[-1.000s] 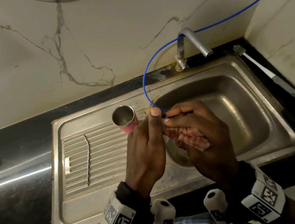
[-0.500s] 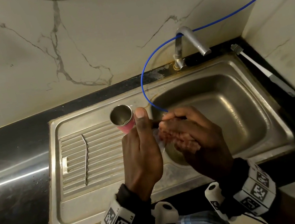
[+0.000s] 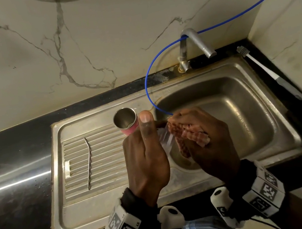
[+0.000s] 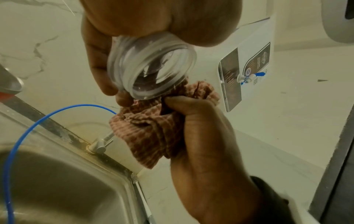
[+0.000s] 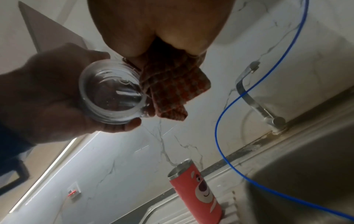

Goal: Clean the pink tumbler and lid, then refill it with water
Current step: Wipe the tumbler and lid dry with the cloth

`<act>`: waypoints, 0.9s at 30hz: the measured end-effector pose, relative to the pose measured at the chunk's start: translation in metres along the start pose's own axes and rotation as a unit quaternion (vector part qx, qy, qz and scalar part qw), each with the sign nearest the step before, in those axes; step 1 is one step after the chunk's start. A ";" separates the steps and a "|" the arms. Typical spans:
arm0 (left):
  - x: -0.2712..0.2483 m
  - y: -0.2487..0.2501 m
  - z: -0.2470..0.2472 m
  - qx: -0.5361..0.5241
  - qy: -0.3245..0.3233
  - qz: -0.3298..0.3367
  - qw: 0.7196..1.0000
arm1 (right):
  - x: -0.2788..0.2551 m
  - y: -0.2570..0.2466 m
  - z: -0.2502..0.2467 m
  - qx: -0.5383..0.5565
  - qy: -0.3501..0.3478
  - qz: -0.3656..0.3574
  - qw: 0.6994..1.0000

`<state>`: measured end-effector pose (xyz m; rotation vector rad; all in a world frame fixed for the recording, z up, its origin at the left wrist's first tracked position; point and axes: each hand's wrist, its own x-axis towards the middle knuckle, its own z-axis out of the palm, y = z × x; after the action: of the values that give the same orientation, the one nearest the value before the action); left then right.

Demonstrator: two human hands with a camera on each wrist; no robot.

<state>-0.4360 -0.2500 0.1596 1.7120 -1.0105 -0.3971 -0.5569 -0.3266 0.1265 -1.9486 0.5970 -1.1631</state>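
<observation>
The pink tumbler (image 3: 126,123) (image 5: 197,191), steel inside and with a bear face printed on it, stands open and upright on the drainboard. Above the sink's left edge my left hand (image 3: 146,151) (image 5: 47,97) grips the clear threaded lid (image 4: 151,68) (image 5: 113,92) (image 3: 165,138) by its sides. My right hand (image 3: 204,137) (image 4: 199,125) holds a bunched pink checked cloth (image 3: 190,133) (image 4: 151,128) (image 5: 170,86) pressed against the lid's edge.
The steel sink (image 3: 261,103) has a ribbed drainboard (image 3: 102,163) where a bent metal straw (image 3: 88,161) lies. A blue hose (image 3: 147,86) loops from the tap (image 3: 196,43) toward my hands. A white brush (image 3: 265,72) lies on the black counter at right.
Both hands have stayed over the sink's left edge. The left thumb has straightened upward and the right hand has turned the cloth against the lid. The tumbler has not moved.
</observation>
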 end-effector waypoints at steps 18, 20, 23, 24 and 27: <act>0.008 0.005 -0.001 -0.061 -0.136 -0.157 0.976 | -0.001 -0.014 -0.014 -0.064 -0.017 -0.032 0.997; 0.010 0.006 0.001 -0.104 -0.129 -0.169 0.972 | -0.002 -0.013 -0.014 -0.070 -0.026 -0.043 0.996; 0.010 0.005 0.003 -0.133 -0.098 -0.175 0.971 | -0.006 -0.016 -0.008 -0.062 -0.051 -0.054 0.995; 0.010 0.005 0.003 -0.132 -0.082 -0.174 0.972 | -0.007 -0.016 -0.006 -0.065 -0.052 -0.057 0.995; 0.008 0.008 0.000 -0.071 -0.044 -0.134 0.987 | -0.006 -0.009 -0.005 -0.077 -0.026 -0.034 0.996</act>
<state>-0.4353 -0.2567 0.1681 1.7160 -0.7951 -0.7079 -0.5643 -0.3189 0.1315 -2.1388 0.6122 -1.1331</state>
